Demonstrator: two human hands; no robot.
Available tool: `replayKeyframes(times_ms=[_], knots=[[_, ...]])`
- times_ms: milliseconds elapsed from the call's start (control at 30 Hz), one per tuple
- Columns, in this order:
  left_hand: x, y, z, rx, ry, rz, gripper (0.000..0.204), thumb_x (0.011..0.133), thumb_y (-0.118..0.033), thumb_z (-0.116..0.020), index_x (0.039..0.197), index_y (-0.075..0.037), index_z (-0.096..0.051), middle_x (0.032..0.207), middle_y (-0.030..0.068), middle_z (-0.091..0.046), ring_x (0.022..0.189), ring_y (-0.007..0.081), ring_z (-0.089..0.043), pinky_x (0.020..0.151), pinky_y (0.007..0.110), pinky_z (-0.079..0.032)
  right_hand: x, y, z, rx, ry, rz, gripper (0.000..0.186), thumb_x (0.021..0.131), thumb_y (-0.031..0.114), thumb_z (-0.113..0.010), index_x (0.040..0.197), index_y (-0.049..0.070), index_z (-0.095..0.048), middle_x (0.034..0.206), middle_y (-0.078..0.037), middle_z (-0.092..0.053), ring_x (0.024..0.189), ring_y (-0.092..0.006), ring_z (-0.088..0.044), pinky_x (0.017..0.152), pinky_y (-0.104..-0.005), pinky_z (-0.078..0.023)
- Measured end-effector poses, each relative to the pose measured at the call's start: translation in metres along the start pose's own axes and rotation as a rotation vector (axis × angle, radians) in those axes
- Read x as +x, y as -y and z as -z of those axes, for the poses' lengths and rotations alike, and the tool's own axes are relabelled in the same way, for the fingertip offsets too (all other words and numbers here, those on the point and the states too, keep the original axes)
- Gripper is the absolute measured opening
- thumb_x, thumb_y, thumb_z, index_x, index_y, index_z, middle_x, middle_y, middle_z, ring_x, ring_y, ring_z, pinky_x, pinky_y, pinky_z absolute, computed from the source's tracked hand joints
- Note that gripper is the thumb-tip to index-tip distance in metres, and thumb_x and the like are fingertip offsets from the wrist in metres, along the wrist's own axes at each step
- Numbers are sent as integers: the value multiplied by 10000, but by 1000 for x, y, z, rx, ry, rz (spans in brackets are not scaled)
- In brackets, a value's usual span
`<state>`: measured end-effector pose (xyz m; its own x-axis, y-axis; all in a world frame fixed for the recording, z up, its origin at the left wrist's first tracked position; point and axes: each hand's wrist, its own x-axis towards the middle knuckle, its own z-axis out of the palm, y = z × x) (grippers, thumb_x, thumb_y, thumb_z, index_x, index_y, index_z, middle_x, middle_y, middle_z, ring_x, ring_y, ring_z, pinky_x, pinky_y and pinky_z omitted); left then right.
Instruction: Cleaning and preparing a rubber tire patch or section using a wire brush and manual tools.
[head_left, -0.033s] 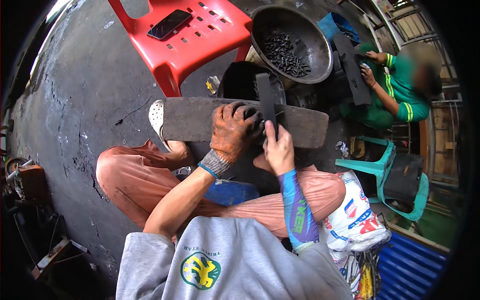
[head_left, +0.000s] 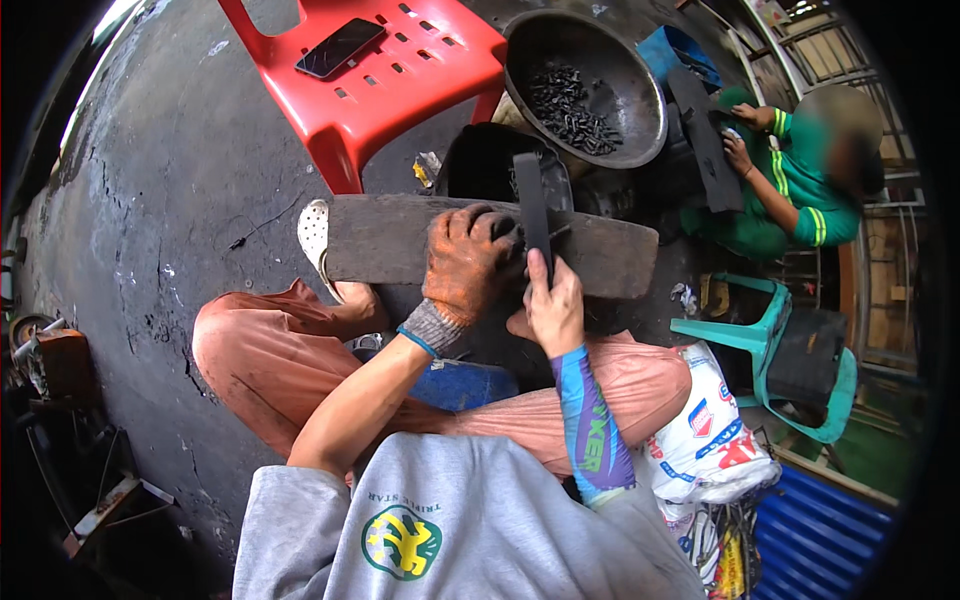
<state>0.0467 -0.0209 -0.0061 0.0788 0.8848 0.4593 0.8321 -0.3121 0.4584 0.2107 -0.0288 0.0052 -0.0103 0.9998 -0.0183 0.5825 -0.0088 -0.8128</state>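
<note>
A thick, worn wooden board (head_left: pixel 385 240) lies crosswise in front of me, above my legs. My left hand (head_left: pixel 468 255), in an orange and black work glove with a grey cuff, presses down on its middle. The gloved fingers are curled, and what lies under the fingertips is dark and mostly hidden. Just right of the glove, my bare right hand (head_left: pixel 556 305) is closed round the near end of a long, flat, dark blade (head_left: pixel 534 205). That blade points away from me across the board, its squared far end over a black container (head_left: pixel 480 165).
Beyond the board stand a metal basin (head_left: pixel 640 125) of small black pieces and a red chair (head_left: pixel 400 95) with a phone (head_left: pixel 341 48). At right are a co-worker in green (head_left: pixel 815 190), a teal chair (head_left: pixel 765 335) and a white printed sack (head_left: pixel 700 430).
My right hand and the blade have shifted slightly toward me. The gloved left hand stays on the board, its fingers barely moved.
</note>
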Motion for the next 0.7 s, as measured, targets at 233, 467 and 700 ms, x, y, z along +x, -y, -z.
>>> replayKeyframes(times_ms=[233, 467, 700], knots=[[-3, 0, -3, -41, 14, -34, 366, 726, -304, -767, 1069, -182, -737, 1220, 38, -645, 1246, 289, -528, 1057, 505, -385, -21, 24, -5, 346, 54, -292, 518, 1042, 520, -515, 866, 34, -539, 495, -6, -428, 362, -83, -407, 352, -247, -308], [-4, -5, -2, -52, 59, -42, 358, 745, -317, -763, 1080, -192, -744, 1217, 36, -647, 1249, 301, -519, 1064, 510, -375, -40, 12, -13, 435, -10, -334, 523, 1044, 537, -491, 865, 46, -505, 490, -5, -410, 353, -88, -389, 343, -244, -301], [-5, 2, -7, -55, 27, -56, 352, 781, -323, -740, 1117, -216, -747, 1222, 56, -652, 1229, 317, -529, 1065, 513, -372, -84, 5, 11, 422, 63, -492, 497, 1043, 526, -503, 906, 49, -524, 504, -1, -396, 361, -89, -389, 335, -250, -297]])
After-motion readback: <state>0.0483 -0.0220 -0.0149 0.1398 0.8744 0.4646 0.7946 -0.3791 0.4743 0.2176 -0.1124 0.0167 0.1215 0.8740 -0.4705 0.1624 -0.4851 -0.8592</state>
